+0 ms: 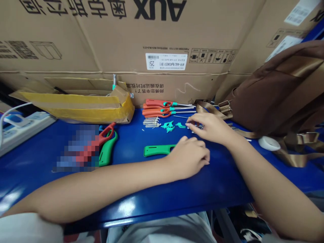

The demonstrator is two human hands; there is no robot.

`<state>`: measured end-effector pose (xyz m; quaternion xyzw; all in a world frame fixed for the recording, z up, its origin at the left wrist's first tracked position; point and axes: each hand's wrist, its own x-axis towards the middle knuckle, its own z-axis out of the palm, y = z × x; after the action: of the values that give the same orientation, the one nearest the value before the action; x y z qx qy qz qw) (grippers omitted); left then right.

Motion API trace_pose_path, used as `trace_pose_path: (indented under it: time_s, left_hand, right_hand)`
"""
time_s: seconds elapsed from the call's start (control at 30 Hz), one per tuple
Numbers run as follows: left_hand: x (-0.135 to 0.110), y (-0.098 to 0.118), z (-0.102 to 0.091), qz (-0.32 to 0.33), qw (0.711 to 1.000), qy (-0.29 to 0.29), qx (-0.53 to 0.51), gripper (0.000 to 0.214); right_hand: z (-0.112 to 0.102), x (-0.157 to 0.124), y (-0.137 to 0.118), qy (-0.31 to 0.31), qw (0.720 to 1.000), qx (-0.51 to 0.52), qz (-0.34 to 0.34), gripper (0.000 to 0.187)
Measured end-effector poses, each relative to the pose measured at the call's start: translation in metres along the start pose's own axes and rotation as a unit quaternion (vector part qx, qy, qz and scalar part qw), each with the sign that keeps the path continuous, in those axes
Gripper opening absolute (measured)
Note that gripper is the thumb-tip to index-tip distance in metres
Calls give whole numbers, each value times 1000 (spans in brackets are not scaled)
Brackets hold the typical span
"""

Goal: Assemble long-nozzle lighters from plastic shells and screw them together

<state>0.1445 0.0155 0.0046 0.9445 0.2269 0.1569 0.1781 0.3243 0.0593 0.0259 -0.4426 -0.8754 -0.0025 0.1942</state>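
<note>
My left hand point(188, 157) is closed, fingers curled, over the right end of a green lighter handle point(157, 150) lying on the blue table point(131, 185). My palm and fingers hide that end. Beyond it, my right hand point(209, 126) reaches over small parts, thumb and index finger slightly apart beside a teal trigger piece point(180, 125). Metal parts beneath the right hand are partly covered. More teal triggers point(168, 126) lie to its left, next to a pile of clear and metal cylinders point(151, 122). Behind these are several orange-red stick lighters point(157, 111) with metal tubes.
At left are another green handle point(107, 150), a red handle point(107, 133) and a blurred patch. A yellow-taped carton point(76, 108) and a power strip point(27, 126) stand behind. A large cardboard box point(113, 37) forms the back; a brown bag point(278, 91) and white roll point(269, 143) are right.
</note>
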Motion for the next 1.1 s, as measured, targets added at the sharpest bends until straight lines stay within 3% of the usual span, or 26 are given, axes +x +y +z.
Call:
trace_pose_path:
  time_s: [0.1,0.27,0.4,0.5,0.67,0.83,0.97,1.1]
  left_hand:
    - [-28,-32,-26,-73,997,29,-7,6]
    - [-63,-92,-54,-204,977,56,-8,8]
    - [-73,-115,-64,-270,960,73,28,11]
    - [-75,-111,-73,-291,951,77,65,15]
    - [-90,-77,-81,-266,954,75,114,22]
    - [-116,-52,-59,-148,986,25,75,29]
    - [-127,-54,-42,-140,988,60,36,28]
    - [-128,-60,-38,-157,983,89,-30,27]
  right_hand:
    - [2,0,-7,-16,1000,-6,-4,23]
    - [13,2,-41,-64,997,9,-32,18]
    - [21,2,-62,-127,989,60,-55,22]
    - [24,0,-65,-154,983,72,-75,31]
    - [25,0,-64,-169,981,77,-56,39]
    - [26,-1,-68,-178,979,96,-36,35]
    - [24,-1,-70,-180,977,105,-32,31]
    - [22,0,-70,-175,977,116,-43,20]
